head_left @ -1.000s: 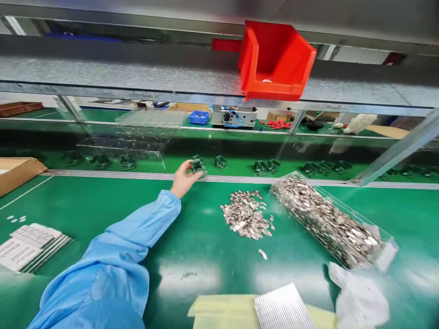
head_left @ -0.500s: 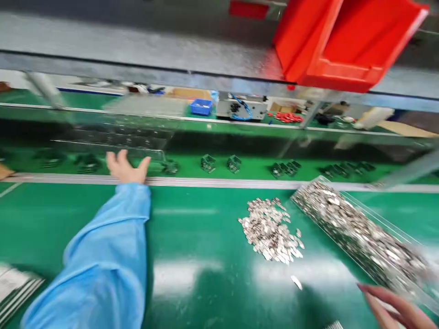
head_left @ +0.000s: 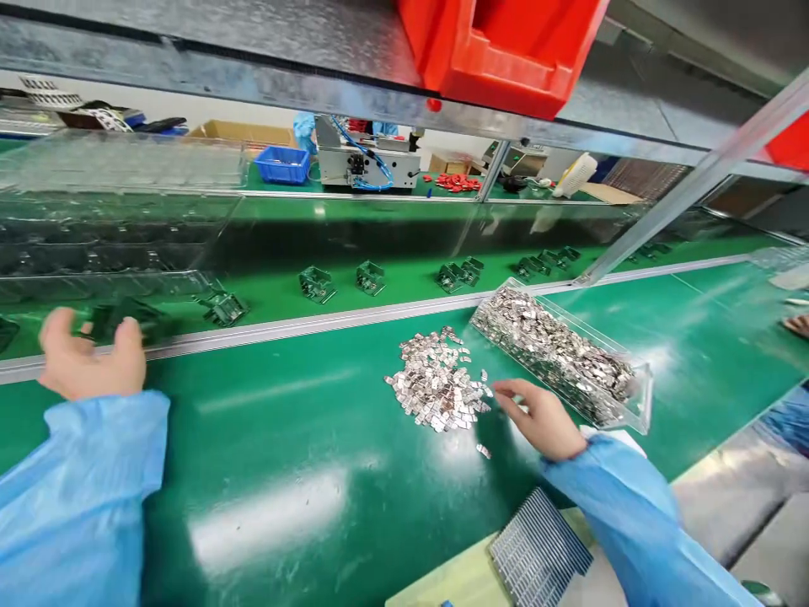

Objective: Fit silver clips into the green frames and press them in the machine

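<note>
At the left, my left hand (head_left: 94, 358) reaches over the rail onto the conveyor belt, fingers curved and apart around a dark green part (head_left: 136, 316); the blur hides whether they touch it. Another green part (head_left: 222, 308) sits just to the right of that hand. My right hand (head_left: 540, 417) is at the right edge of a pile of small flat metal pieces (head_left: 436, 384). Its thumb and forefinger come together in a pinch, and what is between the tips is too small to make out. One loose metal piece (head_left: 484, 451) lies below the pile.
A clear tray (head_left: 641, 405) full of metal pieces lies behind my right hand. Several green parts (head_left: 370, 276) line the belt. A grey ribbed block (head_left: 540, 548) lies near the front edge. Red bins (head_left: 506, 76) jut from the overhead shelf. A clear blister tray (head_left: 126, 160) stands at back left.
The view has swung right. My left hand has come down around a green part on the belt. My right hand has moved from the lower right corner to the metal pile, its fingers drawn together.
</note>
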The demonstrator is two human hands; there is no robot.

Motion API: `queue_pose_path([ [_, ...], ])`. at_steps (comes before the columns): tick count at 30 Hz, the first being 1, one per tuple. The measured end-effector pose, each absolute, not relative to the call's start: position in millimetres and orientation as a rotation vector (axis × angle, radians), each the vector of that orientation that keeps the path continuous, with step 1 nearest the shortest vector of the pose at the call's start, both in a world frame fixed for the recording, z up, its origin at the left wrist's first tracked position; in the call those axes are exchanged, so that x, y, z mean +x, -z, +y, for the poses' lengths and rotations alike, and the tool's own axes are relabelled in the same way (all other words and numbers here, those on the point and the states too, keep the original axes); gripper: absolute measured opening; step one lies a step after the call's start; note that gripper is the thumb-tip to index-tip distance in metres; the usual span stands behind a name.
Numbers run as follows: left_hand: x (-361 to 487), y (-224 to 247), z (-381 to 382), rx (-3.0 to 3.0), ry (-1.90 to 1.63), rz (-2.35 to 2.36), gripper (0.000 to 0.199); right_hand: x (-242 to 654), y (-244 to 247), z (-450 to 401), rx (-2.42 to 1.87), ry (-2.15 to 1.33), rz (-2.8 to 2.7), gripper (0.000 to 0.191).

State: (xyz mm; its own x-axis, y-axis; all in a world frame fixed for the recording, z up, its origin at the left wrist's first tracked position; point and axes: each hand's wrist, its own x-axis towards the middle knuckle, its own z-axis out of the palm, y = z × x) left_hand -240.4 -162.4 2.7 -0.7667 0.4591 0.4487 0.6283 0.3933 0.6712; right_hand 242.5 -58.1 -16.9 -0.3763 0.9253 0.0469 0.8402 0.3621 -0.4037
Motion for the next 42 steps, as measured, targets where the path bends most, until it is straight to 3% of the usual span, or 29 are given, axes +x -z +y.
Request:
queue_pose_path([
  [8,-143,66,-215,-1.373,1.237,-2.454,0.058,171,28,-3,-1.341,-0.344,-2.786,0.021],
  [16,-146,68,-218,-2.331,0.826,-2.292,0.116,171,29,-2,-1.284,-0.532,-2.61,0.02],
  [18,-149,64,-209,-2.555,0.753,-2.177,0.113,178,26,-9,-1.271,-0.614,-2.49,0.021],
  [26,-126,60,-187,-2.723,0.776,-2.048,0.072,233,13,-74,-1.24,-1.083,-2.026,0.031],
  [31,-77,56,-179,-2.654,1.274,-2.072,0.048,263,8,-140,-1.217,-1.122,-1.805,0.024],
  [37,20,58,-191,-2.555,2.53,-2.313,0.06,261,18,-204,-1.255,-1.124,-1.529,0.016],
  [42,69,49,-208,-2.752,2.743,-2.062,0.051,248,27,-224,-1.219,-1.038,-1.315,0.013],
])
